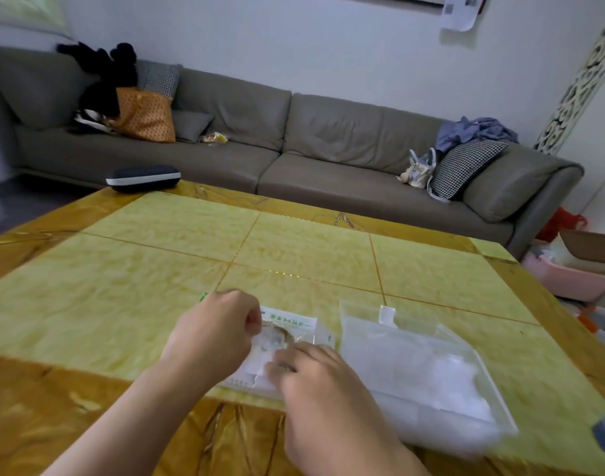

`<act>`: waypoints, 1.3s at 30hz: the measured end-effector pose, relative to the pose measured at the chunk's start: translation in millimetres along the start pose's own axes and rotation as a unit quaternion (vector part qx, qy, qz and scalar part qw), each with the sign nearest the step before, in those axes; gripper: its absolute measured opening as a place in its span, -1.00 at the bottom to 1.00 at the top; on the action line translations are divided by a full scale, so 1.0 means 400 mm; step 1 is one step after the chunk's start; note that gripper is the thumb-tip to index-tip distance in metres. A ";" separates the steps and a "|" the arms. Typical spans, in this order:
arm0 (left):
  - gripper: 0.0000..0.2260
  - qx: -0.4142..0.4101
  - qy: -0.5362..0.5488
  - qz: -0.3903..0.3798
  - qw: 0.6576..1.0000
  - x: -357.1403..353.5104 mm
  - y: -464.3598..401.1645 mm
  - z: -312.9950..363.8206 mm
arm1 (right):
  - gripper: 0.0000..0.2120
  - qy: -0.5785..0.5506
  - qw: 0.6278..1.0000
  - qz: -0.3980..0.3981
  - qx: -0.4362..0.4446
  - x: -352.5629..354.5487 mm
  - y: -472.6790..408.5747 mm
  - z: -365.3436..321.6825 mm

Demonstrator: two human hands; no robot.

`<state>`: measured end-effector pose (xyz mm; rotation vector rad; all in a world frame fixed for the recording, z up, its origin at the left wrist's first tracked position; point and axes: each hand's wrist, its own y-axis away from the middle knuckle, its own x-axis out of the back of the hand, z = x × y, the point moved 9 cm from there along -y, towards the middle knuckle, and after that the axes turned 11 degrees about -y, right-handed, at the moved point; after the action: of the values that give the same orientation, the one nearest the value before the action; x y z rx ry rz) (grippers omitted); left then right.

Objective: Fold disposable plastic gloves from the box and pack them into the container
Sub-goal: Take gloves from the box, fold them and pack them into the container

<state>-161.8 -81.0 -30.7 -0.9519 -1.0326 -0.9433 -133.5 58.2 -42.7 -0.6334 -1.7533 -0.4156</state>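
Note:
A flat white glove box (304, 324) with green print lies on the yellow table near the front edge. My left hand (215, 333) rests curled on its left side, its fingers pinching thin clear plastic at the box's opening. My right hand (314, 383) lies over the box's near right part, its fingertips pinching a clear plastic glove (271, 341) that sticks out of the opening. To the right lies a clear rectangular plastic container (410, 359) with white folded plastic inside. The image is blurred around the fingers.
The table (294, 249) is large, with yellow tiles and an amber border. A dark case (143, 176) sits at its far left edge. A grey sofa (328, 142) with cushions and bags stands behind. A pink bin (568, 276) and boxes stand at the right.

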 end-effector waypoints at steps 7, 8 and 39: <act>-0.83 -0.035 0.142 0.044 0.988 0.022 -0.002 0.021 | -0.51 -0.024 1.000 0.015 -0.003 0.021 0.012 -0.010; -0.82 -0.031 0.153 0.054 0.986 0.029 0.000 0.020 | -0.51 -0.025 1.000 0.011 -0.005 0.018 0.012 -0.009; -0.87 0.102 0.856 -0.070 0.502 0.046 0.048 0.107 | -0.64 -0.691 0.660 0.162 -0.247 0.058 0.063 0.177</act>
<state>-150.2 -38.0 -6.6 0.5383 0.5842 -1.2518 -177.0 123.7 -40.8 -2.0060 -2.8580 -0.0748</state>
